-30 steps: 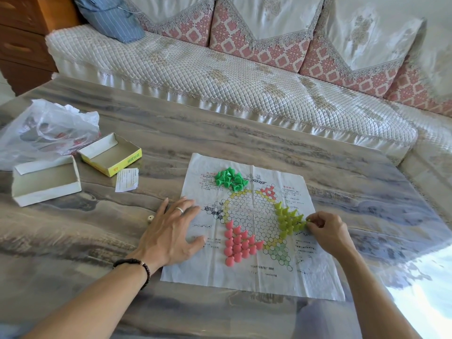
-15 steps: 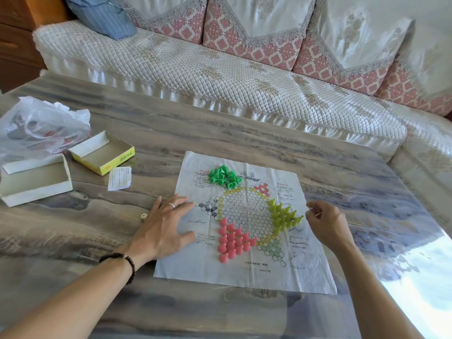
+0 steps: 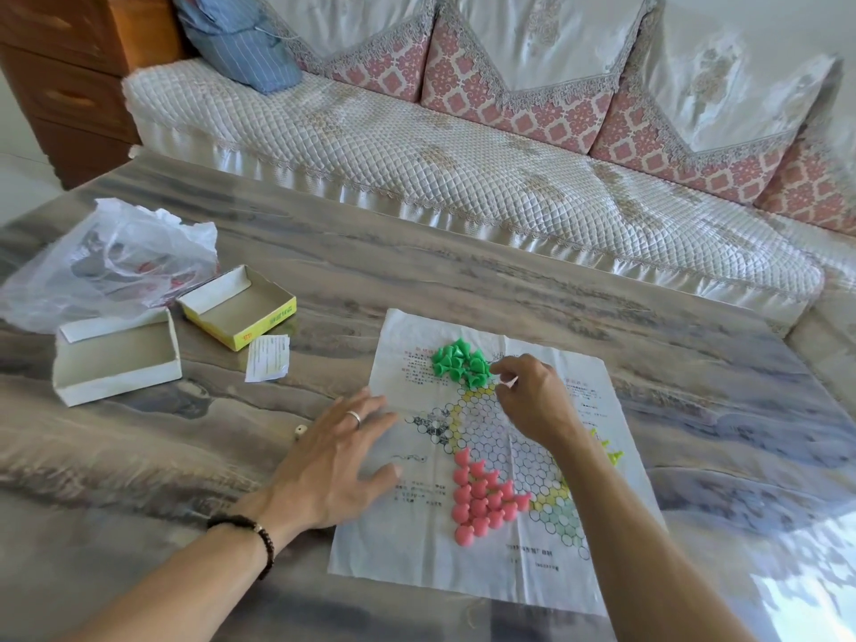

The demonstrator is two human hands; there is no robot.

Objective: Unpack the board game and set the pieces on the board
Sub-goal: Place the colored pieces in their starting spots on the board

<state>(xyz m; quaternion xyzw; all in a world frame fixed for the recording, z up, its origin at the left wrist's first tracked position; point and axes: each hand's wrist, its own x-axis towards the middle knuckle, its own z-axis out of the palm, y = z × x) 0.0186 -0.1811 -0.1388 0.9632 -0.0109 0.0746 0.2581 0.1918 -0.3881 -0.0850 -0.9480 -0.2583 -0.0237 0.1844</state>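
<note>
On the marbled table (image 3: pixel 556 280), the paper game board (image 3: pixel 417 539) lies flat in front of you, its printed hexagon grid facing up. Your left hand (image 3: pixel 333 461) rests palm down with fingers spread, open and holding nothing; the fingertips press the board's left edge while the heel of the hand sits on the table. A ring shows on one finger and a dark bead bracelet (image 3: pixel 259 535) circles the wrist.

Your right hand (image 3: pixel 532 405) reaches across the grid to the far side of the board, fingers curled and pinched together just beside the green pieces (image 3: pixel 458 361). Whether anything sits inside the pinch cannot be made out; the fingertips look closed on themselves or on something too small to see. Green pieces lie in a loose heap, some tipped over, on the printed text near the board's far edge.

Pink pieces (image 3: pixel 481 495) stand packed in a tidy triangle at the near left point of the grid. Yellow-green pieces (image 3: pixel 611 451) are mostly hidden behind your right forearm; only a few tips show at the right.

Left of the board: a small die (image 3: pixel 300 430) near your left fingers, a paper slip (image 3: pixel 267 356), an open yellow box tray (image 3: pixel 238 305), a white box tray (image 3: pixel 116 359), and a crumpled plastic bag (image 3: pixel 106 261). A quilted sofa (image 3: pixel 463 169) runs behind the table.
</note>
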